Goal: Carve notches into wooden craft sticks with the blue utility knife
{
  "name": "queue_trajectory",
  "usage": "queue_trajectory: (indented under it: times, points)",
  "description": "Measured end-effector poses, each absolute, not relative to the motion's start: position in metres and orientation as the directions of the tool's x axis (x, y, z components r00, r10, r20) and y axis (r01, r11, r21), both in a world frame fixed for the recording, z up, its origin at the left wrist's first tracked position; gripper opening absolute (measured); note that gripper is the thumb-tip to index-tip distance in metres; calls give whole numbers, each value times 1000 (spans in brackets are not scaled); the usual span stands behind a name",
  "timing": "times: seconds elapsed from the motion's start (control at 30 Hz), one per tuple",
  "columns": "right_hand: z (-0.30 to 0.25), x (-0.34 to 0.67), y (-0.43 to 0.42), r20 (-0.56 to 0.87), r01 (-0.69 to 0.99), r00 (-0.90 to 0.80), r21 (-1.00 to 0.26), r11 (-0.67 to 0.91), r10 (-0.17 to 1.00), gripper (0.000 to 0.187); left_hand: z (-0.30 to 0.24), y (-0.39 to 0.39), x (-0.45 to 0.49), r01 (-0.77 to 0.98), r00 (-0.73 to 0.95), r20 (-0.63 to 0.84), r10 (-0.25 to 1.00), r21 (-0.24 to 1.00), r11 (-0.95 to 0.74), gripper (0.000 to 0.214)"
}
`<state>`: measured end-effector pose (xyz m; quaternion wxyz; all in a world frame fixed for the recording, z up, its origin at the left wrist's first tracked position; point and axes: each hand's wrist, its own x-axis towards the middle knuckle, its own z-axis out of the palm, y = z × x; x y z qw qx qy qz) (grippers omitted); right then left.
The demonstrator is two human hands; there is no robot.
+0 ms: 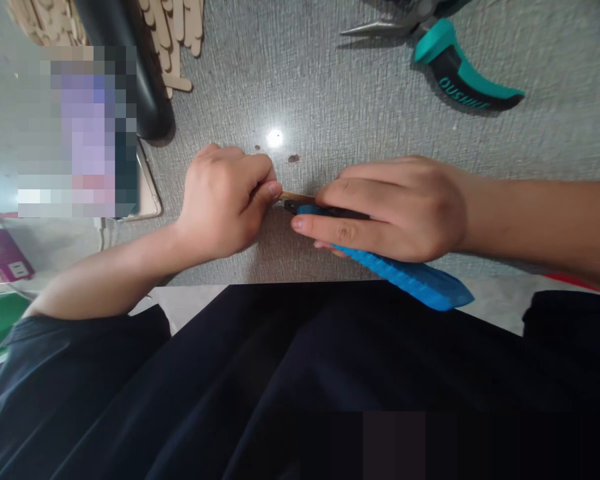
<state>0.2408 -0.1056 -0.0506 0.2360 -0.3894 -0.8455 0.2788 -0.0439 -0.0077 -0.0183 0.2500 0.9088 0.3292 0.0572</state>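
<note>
My left hand (pixel 225 200) is closed, pinching the end of a thin wooden craft stick (pixel 300 197) between thumb and fingers. A short length of the stick shows between my two hands. My right hand (pixel 400 210) is wrapped around a blue utility knife (pixel 405 272), its handle slanting down toward my body. The knife's dark front end lies right beside the stick, close to my left thumb. My right fingers also cover the stick's other end. How far the blade is out, and whether it touches the wood, I cannot make out.
Loose craft sticks (pixel 173 40) lie at the upper left beside a black rounded object (pixel 130 67). Teal-handled long-nose pliers (pixel 460 67) rest at the upper right. Left of my hand sits a blurred-out device with a white cable (pixel 100 233). Small dark bits (pixel 293 159) dot the textured grey tabletop (pixel 260 80).
</note>
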Motion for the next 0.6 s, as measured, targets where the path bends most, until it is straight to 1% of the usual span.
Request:
queue_trajectory:
  times: [0.1, 0.17, 0.23, 0.33, 0.4, 0.6]
  points:
    - [-48, 237, -108, 190, 537, -532, -678, 502, 825, 54, -17, -7, -43, 584, 771, -94, 630, 501, -639, 33]
    - [-47, 236, -110, 196, 526, -531, -687, 502, 825, 56, -16, -7, -44, 592, 769, -116, 629, 502, -630, 30]
    - [-47, 237, -110, 189, 518, -534, -698, 495, 824, 55, -16, -7, -45, 585, 773, -107, 625, 503, -637, 29]
    - [-48, 238, -110, 172, 519, -550, -696, 496, 817, 49, -15, -7, -48, 561, 786, -79, 613, 507, -654, 31]
    - [-49, 239, -110, 186, 522, -560, -678, 518, 807, 47, -15, -7, -48, 554, 791, -71, 608, 505, -662, 32]
    - [-51, 241, -113, 294, 496, -588, -605, 623, 754, 54, -13, -7, -49, 564, 793, -101, 601, 496, -661, 33]
